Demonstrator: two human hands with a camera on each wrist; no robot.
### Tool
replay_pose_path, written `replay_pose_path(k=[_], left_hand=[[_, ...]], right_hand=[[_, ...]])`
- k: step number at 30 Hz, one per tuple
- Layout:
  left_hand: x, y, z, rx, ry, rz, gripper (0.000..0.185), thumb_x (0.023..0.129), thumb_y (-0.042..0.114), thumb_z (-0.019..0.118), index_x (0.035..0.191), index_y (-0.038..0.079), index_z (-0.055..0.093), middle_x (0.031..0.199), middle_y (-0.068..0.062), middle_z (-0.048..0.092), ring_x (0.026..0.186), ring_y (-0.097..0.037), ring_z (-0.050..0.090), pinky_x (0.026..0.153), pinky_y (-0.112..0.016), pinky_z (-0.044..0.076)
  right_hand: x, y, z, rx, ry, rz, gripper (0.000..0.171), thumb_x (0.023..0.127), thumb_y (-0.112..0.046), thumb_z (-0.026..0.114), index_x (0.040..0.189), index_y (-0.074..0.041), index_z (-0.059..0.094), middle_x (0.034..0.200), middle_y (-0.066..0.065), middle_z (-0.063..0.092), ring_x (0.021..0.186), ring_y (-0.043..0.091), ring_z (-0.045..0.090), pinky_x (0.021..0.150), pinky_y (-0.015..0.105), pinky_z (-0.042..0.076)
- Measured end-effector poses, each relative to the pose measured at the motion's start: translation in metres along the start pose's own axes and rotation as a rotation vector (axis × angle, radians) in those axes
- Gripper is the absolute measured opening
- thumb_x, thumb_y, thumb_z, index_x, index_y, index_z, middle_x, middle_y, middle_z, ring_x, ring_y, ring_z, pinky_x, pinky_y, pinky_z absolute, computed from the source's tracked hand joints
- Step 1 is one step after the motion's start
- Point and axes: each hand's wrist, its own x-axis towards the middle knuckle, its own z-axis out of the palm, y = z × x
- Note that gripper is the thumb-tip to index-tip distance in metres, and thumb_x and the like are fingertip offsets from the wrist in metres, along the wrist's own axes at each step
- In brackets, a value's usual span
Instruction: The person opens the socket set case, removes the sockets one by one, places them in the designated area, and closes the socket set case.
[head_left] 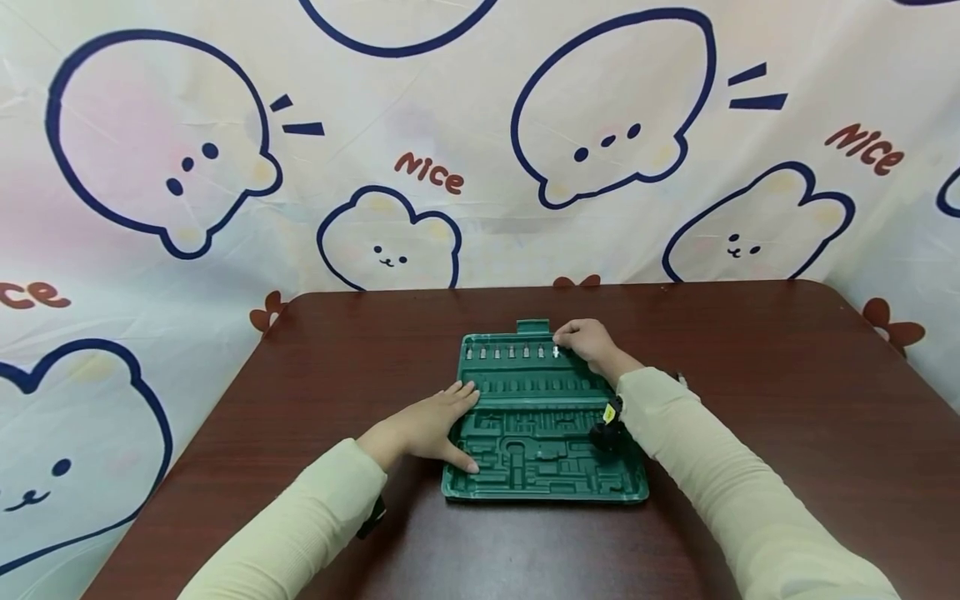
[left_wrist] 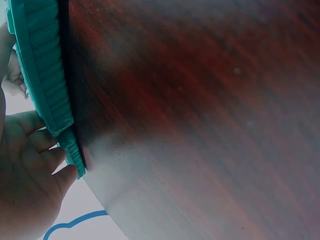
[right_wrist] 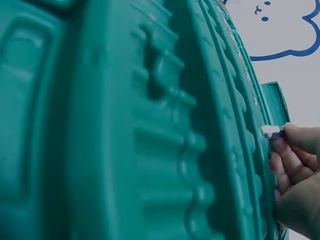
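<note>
Green tray (head_left: 543, 467) flat on brown table (head_left: 750, 375), centred near front edge. Left hand (head_left: 431, 425) spread flat, fingers straight, pressing tray's left edge. Right hand (head_left: 588, 340) at tray's far right corner, fingertips pinching small silver bit (head_left: 556, 352); same pinch seen in right wrist view (right_wrist: 272, 131). Row of silver bits (head_left: 504, 352) seated in far slots, just left of pinched one. Near slots bare moulded recesses. Cartoon-print cloth (head_left: 480, 142) hanging behind table.

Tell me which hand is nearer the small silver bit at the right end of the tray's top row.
Right hand pinches the silver bit; left hand rests on the green tray's left edge.
</note>
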Motion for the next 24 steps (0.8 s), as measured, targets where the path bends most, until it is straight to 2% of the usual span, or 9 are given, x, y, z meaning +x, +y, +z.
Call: replay_pose_path(k=[7,14,19,24], left_hand=[[-0.001,0.001,0.0,-0.001,-0.007,0.0,0.102,0.065,0.059,0.061,0.139,0.008,0.015,0.143,-0.006,0.007,0.13,-0.021,0.001,0.1,-0.04,0.016],[0.003,0.003,0.002,0.003,-0.012,0.002,0.102,0.064,0.061,0.06,0.139,0.009,0.014,0.144,-0.006,0.006,0.13,-0.021,0.0,0.1,-0.04,0.016],[0.003,0.003,0.003,-0.004,-0.014,-0.001,0.102,0.064,0.06,0.061,0.139,0.009,0.015,0.144,-0.006,0.006,0.13,-0.021,0.0,0.1,-0.041,0.016],[0.001,0.001,0.0,0.005,-0.009,-0.017,0.101,0.064,0.06,0.061,0.139,0.009,0.015,0.143,-0.006,0.006,0.13,-0.021,0.0,0.1,-0.04,0.015]], right_hand=[[-0.001,0.004,-0.004,0.069,0.002,-0.039,0.02,0.088,-0.012,0.05,0.101,0.002,0.057,0.106,0.015,0.05,0.097,0.027,0.045,0.08,0.039,0.037],[-0.007,0.003,-0.021,0.281,0.021,-0.054,0.027,0.09,-0.01,0.047,0.107,0.01,0.05,0.1,0.011,0.048,0.093,0.022,0.045,0.086,0.038,0.036],[-0.019,-0.006,-0.038,0.331,-0.024,-0.05,0.028,0.091,-0.01,0.045,0.109,0.01,0.045,0.093,0.007,0.047,0.085,0.016,0.047,0.089,0.041,0.033],[-0.035,-0.011,-0.055,0.339,-0.041,-0.055,0.027,0.091,-0.011,0.045,0.11,0.009,0.043,0.09,0.005,0.048,0.081,0.016,0.048,0.089,0.044,0.032]])
